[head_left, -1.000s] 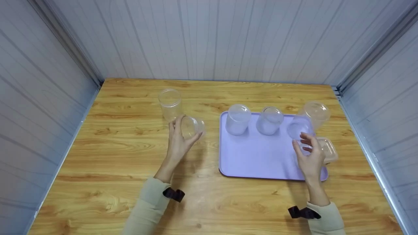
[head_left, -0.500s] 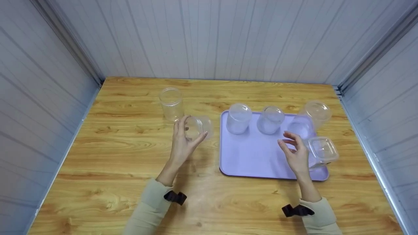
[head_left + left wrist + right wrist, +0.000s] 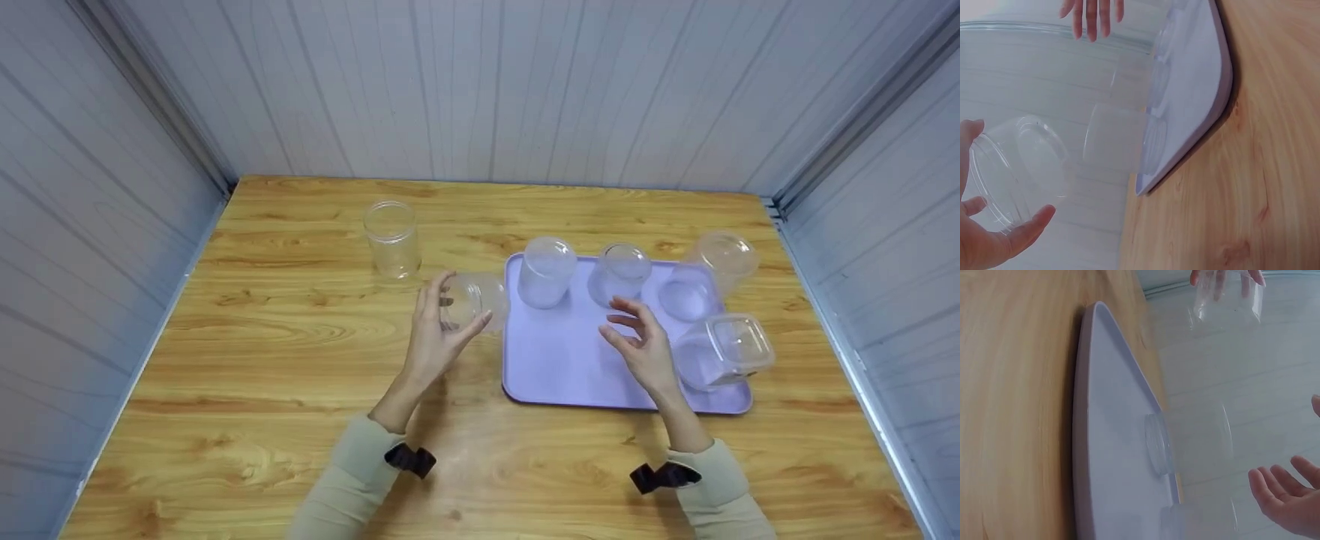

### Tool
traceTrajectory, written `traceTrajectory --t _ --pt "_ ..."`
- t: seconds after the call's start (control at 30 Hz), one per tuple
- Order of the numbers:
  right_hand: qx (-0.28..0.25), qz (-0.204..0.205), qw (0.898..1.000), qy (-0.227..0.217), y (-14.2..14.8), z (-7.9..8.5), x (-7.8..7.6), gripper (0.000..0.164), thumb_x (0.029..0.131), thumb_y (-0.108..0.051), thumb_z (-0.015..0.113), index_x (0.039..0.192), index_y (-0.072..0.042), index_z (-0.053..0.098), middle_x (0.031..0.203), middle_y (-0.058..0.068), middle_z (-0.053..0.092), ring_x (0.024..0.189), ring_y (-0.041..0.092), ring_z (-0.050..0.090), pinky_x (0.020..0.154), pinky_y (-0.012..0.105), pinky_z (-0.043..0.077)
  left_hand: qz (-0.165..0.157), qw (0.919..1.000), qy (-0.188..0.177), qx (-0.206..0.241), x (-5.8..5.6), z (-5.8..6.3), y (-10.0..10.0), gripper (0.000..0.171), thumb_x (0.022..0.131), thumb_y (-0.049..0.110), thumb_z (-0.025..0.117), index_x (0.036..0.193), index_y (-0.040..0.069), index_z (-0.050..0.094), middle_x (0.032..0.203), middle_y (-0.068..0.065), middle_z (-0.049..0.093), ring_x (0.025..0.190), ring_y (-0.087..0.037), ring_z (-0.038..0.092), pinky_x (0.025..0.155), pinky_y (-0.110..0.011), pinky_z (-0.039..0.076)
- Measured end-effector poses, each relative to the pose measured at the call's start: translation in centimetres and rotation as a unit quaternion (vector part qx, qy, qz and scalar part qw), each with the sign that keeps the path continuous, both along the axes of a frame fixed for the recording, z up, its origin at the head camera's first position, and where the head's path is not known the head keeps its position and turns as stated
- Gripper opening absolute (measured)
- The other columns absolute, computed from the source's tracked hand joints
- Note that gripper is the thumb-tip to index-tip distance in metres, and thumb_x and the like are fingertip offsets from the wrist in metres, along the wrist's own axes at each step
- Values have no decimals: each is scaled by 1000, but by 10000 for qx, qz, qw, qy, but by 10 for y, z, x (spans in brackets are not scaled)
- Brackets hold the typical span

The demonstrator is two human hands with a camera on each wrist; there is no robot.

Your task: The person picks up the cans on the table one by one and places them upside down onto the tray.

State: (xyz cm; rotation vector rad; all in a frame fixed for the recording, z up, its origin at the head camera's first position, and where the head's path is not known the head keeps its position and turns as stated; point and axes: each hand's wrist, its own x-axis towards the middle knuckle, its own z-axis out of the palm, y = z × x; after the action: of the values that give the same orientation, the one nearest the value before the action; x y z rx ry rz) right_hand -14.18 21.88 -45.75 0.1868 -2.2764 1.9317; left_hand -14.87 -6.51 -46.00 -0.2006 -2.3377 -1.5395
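Note:
My left hand [image 3: 439, 337] holds a clear round plastic jar [image 3: 478, 296] tipped on its side, beside the left edge of the lilac tray [image 3: 570, 375]. In the left wrist view, thumb and fingers grip this jar [image 3: 1027, 163] near its ringed end, with the other end toward the tray. Loosely bent and holding nothing, my right hand [image 3: 649, 352] hovers over the tray. Behind it stand two clear round jars, a taller one [image 3: 547, 274] and a shorter one [image 3: 621, 274]. A square-ended clear jar [image 3: 727, 349] sits to its right.
Another clear round jar [image 3: 709, 270] stands at the tray's back right corner. A tall clear jar [image 3: 393, 244] is upright on the wooden table [image 3: 262, 337] at the back left. Pale panelled walls [image 3: 480, 90] enclose the table at the back and both sides.
My left hand has carried the tipped jar right, up to the tray's edge. My right hand has moved left from beside the square-ended jar, with nothing in it.

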Motion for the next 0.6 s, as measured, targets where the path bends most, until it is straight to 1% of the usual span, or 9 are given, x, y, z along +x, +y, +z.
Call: traceTrajectory --t 0.07,0.1,0.2,0.27,0.4,0.6 --pt "-175 198 9996 -85 -1 -6 -3 46 78 2 64 120 6 46 116 14 51 99 29 52 72 25 49 -55 9999 -66 82 1 -1 2 70 72 39 71 129 16 37 111 -14 42 95 -26 47 60 -29 50" --pt "-259 284 9992 -115 -2 -9 -4 47 78 2 64 121 5 46 116 14 50 99 29 52 73 25 49 -78 9998 -98 126 1 -1 3 70 72 39 71 129 17 37 111 -13 42 95 -26 47 61 -30 50" --pt "-453 529 9975 -123 -6 -13 -6 48 78 3 64 122 6 44 117 15 49 101 33 51 76 27 49 -142 9996 -171 196 2 -2 6 70 71 40 71 129 17 37 111 -13 43 95 -27 47 63 -32 50" --pt "-549 696 9960 -135 -9 -15 -6 51 78 3 63 123 8 42 119 16 47 102 33 50 77 28 48 -185 9994 -198 220 3 -3 8 70 71 40 71 129 17 38 111 -13 44 95 -27 48 63 -32 50" --pt "-638 1054 9922 -168 -14 -15 -6 55 77 6 63 126 9 38 123 17 44 104 29 49 79 29 48 -271 9992 -230 207 4 -6 13 70 72 39 71 128 14 38 112 -14 45 95 -28 49 64 -28 50" --pt "-885 1569 9832 -289 -21 -15 -7 60 78 6 61 131 6 34 128 18 39 111 36 42 82 32 47 -507 9976 -347 319 5 -9 18 69 72 38 71 128 13 38 112 -19 45 95 -30 50 64 -31 50"
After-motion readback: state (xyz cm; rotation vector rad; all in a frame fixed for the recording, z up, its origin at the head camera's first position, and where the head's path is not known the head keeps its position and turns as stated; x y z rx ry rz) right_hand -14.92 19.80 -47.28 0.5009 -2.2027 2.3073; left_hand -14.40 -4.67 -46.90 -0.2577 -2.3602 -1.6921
